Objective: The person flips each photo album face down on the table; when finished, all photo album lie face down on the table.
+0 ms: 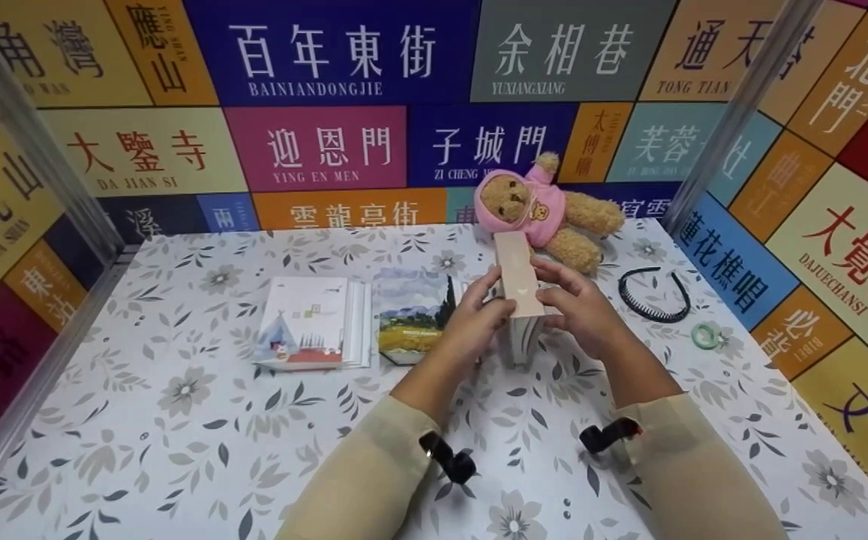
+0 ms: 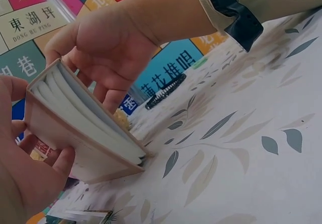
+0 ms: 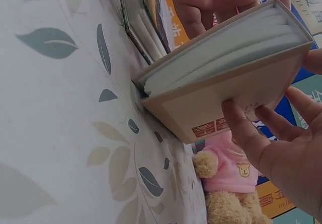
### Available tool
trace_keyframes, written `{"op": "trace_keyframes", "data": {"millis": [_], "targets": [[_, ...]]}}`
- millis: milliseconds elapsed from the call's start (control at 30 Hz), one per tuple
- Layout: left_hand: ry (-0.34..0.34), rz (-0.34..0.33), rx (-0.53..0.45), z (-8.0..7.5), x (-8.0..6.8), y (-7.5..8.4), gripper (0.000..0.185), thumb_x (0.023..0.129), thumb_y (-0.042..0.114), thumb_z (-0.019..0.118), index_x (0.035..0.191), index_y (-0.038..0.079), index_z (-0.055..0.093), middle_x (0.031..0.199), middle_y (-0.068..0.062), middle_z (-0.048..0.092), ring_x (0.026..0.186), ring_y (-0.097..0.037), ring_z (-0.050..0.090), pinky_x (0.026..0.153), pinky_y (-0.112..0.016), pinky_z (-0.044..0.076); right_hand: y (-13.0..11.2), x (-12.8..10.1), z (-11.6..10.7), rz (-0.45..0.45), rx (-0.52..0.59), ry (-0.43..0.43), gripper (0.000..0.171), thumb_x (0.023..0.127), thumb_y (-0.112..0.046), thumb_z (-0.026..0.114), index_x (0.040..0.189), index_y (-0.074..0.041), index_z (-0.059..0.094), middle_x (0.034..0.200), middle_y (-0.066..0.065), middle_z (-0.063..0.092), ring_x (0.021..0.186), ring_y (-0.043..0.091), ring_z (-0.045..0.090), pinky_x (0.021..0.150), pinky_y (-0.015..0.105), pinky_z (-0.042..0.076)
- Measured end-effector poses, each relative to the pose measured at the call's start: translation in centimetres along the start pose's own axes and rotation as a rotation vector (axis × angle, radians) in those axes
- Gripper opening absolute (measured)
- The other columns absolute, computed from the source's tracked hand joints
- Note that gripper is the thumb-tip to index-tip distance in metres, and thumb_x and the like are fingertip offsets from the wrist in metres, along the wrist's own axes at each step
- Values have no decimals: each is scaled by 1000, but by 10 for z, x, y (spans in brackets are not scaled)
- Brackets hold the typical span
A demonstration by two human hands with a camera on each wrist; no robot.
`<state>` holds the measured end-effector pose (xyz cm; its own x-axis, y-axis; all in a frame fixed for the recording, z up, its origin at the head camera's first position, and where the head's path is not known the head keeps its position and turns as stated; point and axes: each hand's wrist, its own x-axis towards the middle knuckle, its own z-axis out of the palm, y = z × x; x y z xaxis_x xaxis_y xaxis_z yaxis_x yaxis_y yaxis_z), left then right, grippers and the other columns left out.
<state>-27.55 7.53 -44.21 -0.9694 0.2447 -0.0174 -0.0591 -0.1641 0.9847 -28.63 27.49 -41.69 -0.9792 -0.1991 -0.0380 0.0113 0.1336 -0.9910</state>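
Observation:
A thick beige photo album [image 1: 520,274] stands on end on the table, spine up, between both hands. My left hand [image 1: 477,313] grips its left cover, thumb near the top edge. On the opposite cover, the fingers of my right hand [image 1: 580,304] hold it near the spine. White page edges [image 2: 83,110] fan slightly between the covers in the left wrist view. Red print [image 3: 204,129] shows on one cover in the right wrist view. Just left of the held album lies another with a painted landscape cover [image 1: 417,311], partly behind my left forearm.
White albums with a tent picture [image 1: 302,322] lie further left. Behind the hands, a teddy bear [image 1: 546,210] in a pink hoodie leans by the back wall. A black headband [image 1: 655,296] and a green ring-shaped item [image 1: 705,336] are at the right. Printed panels enclose the flowered tabletop [image 1: 186,450].

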Motion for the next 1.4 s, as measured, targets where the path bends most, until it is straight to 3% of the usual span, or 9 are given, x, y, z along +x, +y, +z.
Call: {"op": "trace_keyframes", "data": {"millis": [300,433,533,633,733,967,1100,1267,1400], "targets": [[-132,61,68,4,-2,-5,59,104,18,63,161,18,51,173,-5,37,152,-31,47,122,-44,48,3,3,-10,24,-103,139,62,104,-37,71,157,-14,50,146,11,49,105,9,66,82,23,61],[-128,-46,54,5,-3,-11,57,104,23,63,160,17,52,169,-10,44,129,-20,60,116,-42,51,3,4,-16,3,-149,220,68,97,-41,79,155,-13,55,150,14,56,112,11,68,83,20,61],[-110,-139,-20,6,-2,-16,58,106,24,60,161,13,49,166,-14,48,125,-21,63,114,-41,52,5,5,-20,-11,-184,263,72,94,-41,84,154,-12,57,152,16,61,128,19,65,87,15,59],[-90,-185,-104,5,1,-19,57,108,22,54,163,9,45,167,-15,48,136,-27,62,118,-41,51,7,7,-25,-12,-204,286,73,93,-39,85,154,-10,57,156,15,60,141,24,58,90,10,55],[-89,-203,-187,5,3,-20,58,109,19,48,165,8,39,167,-18,46,145,-32,56,121,-43,48,11,9,-30,12,-206,303,73,93,-36,86,154,-10,57,157,14,60,142,25,57,91,9,55],[-116,-222,-275,7,5,-22,64,109,16,41,170,6,24,177,-18,27,162,-31,32,133,-42,32,26,15,-44,165,-224,302,76,93,-31,84,160,-16,51,167,8,50,145,27,55,85,12,56],[-110,-221,-273,7,5,-22,66,108,17,42,170,6,23,178,-17,25,163,-31,31,134,-42,30,34,19,-51,271,-261,285,78,94,-32,82,163,-19,48,169,6,46,146,28,53,98,21,54],[-94,-198,-254,6,4,-20,68,107,18,45,170,5,24,179,-17,21,166,-31,25,136,-41,26,41,22,-56,343,-288,270,77,96,-30,80,164,-18,45,171,5,44,155,26,43,127,38,37],[-84,-187,-250,6,5,-21,67,107,18,45,170,5,25,179,-18,21,166,-31,24,136,-42,26,43,22,-57,352,-309,270,76,97,-28,79,164,-15,45,170,8,45,158,29,42,132,43,31]]}}
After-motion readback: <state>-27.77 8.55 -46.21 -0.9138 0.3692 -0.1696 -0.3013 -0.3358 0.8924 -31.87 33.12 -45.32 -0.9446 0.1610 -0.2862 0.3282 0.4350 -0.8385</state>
